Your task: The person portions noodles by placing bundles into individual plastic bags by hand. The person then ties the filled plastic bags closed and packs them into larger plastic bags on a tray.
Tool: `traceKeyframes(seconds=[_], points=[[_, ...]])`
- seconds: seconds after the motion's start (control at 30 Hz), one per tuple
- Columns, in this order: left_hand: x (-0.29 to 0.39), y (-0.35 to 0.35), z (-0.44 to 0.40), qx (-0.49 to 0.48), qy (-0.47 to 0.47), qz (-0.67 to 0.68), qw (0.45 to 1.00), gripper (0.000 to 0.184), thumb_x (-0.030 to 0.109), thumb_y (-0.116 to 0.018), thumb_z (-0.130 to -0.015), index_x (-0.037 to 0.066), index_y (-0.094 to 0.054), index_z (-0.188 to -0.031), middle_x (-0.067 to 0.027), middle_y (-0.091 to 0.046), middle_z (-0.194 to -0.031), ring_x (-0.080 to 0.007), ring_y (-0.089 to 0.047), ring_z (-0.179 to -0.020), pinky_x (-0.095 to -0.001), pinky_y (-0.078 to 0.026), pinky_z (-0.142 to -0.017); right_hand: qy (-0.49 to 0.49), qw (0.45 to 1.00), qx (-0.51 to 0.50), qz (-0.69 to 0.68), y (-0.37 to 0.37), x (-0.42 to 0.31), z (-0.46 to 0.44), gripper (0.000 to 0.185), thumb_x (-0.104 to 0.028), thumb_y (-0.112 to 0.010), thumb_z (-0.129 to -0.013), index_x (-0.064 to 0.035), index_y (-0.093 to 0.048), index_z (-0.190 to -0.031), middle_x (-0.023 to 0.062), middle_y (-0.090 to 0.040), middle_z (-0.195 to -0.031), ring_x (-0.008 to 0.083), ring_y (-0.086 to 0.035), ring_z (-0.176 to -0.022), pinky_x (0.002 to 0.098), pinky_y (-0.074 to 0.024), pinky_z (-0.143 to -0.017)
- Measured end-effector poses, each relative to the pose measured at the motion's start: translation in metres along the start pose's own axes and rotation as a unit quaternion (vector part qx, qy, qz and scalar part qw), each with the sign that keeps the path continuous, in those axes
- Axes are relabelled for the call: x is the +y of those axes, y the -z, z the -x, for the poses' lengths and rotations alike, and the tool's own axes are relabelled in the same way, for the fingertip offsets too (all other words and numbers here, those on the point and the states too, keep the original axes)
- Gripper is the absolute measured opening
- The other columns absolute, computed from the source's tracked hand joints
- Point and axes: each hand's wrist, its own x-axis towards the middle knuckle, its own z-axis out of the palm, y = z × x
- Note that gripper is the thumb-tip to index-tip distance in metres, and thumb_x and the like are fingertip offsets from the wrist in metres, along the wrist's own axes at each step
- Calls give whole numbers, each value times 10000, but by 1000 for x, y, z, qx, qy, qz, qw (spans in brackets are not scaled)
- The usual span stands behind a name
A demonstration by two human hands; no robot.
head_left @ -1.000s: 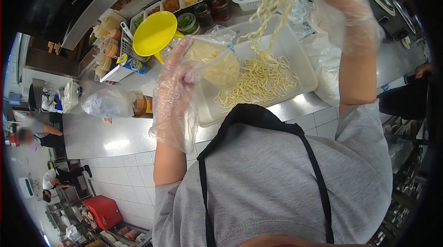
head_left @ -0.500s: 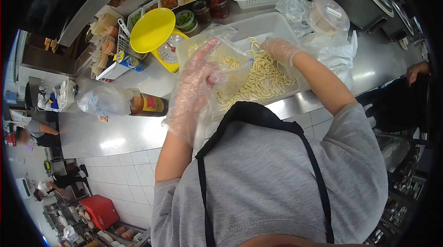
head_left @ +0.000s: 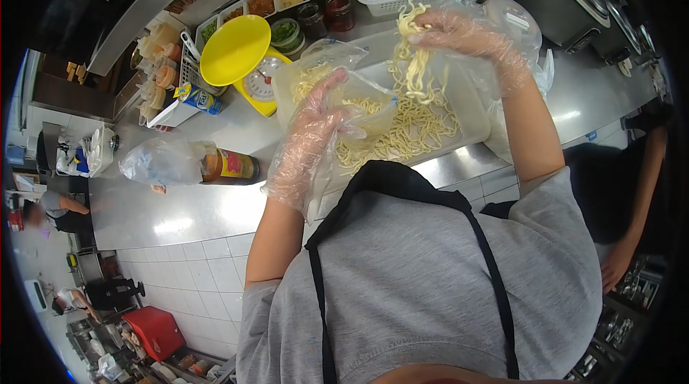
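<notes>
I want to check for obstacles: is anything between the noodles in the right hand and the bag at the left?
Nothing visible stands between the raised noodles in the right hand and the clear bag at the left hand. Loose noodles in the tray lie below; the bag's opening is unclear.
</notes>
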Motion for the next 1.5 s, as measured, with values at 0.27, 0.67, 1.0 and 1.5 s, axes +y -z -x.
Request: traceKeyframes(seconds=[0.27,0.67,1.0,1.5], points=[[2,9,7,20,-20,6,1000,616,41,-505,-705,56,-429,-1316,-76,-432,-1340,-120,-517,-926,-236,-446,-768,-36,987,-110,115,-35,52,-17,503,-334,-614,-806,-65,-506,-1217,141,-543,-1205,255,-508,-1121,332,-385,-953],[2,13,8,2,-7,-60,998,573,6,-477,-723,73,-464,-1292,-75,-449,-1309,-119,-521,-951,-241,-479,-742,-158,952,-129,226,-131,54,-29,393,-274,-671,-745,-26,-574,-1034,181,-620,-998,310,-592,-966,397,-459,-841],[11,7,-2,-18,-30,-50,998,584,91,-516,-698,64,-483,-1280,-100,-460,-1300,-117,-525,-792,-235,-440,-768,20,993,51,-105,23,-20,-4,336,-291,-658,-777,-115,-596,-1056,14,-613,-887,128,-570,-743,279,-461,-671],[9,8,-8,-75,9,-45,996,568,118,-534,-698,68,-494,-1263,-33,-568,-861,-107,-504,-745,-247,-421,-783,201,928,217,-228,80,-143,1,164,-211,-612,-857,-82,-584,-954,-15,-571,-752,53,-552,-680,189,-434,-571]])
